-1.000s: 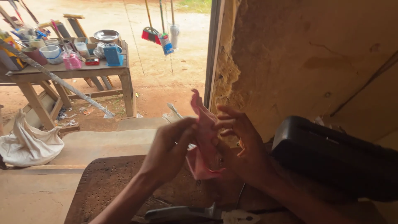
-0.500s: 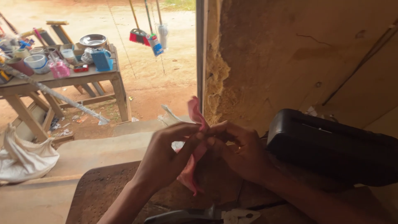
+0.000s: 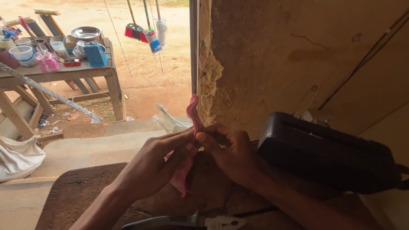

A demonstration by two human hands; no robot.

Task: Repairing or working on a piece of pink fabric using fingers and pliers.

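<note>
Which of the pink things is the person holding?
The pink cloth strip, pinched between the left hand and right hand. The other pink thing, a small basket, sits far off on the outdoor wooden table.

Layout: hands at centre, over the worktop.
Cloth strip (image 3: 192,111) between left hand (image 3: 155,164) and right hand (image 3: 226,151); case (image 3: 328,153) right of them, wall (image 3: 298,55) behind; scissors (image 3: 187,221) in front; table (image 3: 64,72) far left outside.
</note>
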